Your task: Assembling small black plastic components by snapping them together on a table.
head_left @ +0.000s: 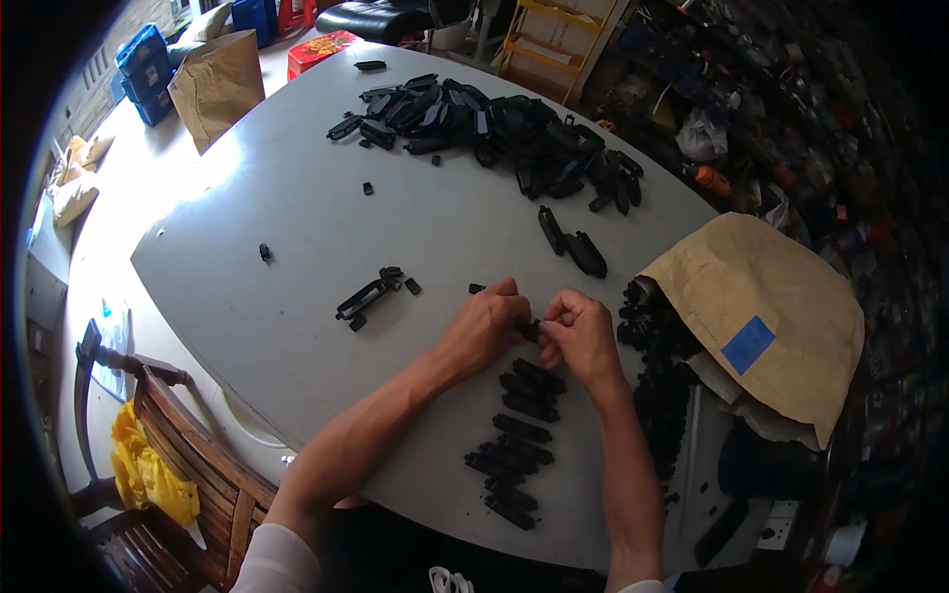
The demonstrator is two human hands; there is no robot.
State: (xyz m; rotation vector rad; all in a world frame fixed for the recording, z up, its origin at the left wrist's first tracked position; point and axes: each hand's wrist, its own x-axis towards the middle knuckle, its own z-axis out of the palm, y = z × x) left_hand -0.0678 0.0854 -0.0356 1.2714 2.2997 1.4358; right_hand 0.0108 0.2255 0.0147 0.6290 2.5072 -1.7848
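Observation:
My left hand (486, 324) and my right hand (583, 338) meet above the table, both with fingers closed in a pinch. Between the fingertips is a small black plastic part (531, 331), mostly covered by the fingers; its exact kind is unclear. Just below the hands, several short black plastic pieces (522, 430) lie in a rough column toward my body. A long black piece (364, 296) with small bits around it rests left of my left hand. Beyond my right hand lie two longer curved black pieces (585, 254).
A large heap of black plastic parts (474, 124) covers the far side of the white table (257, 287). At right, a brown paper bag (781, 287) spills tiny black parts (652, 366). A wooden chair (188, 425) with a yellow bag (148, 469) stands left; cluttered shelves (771, 109) line the right.

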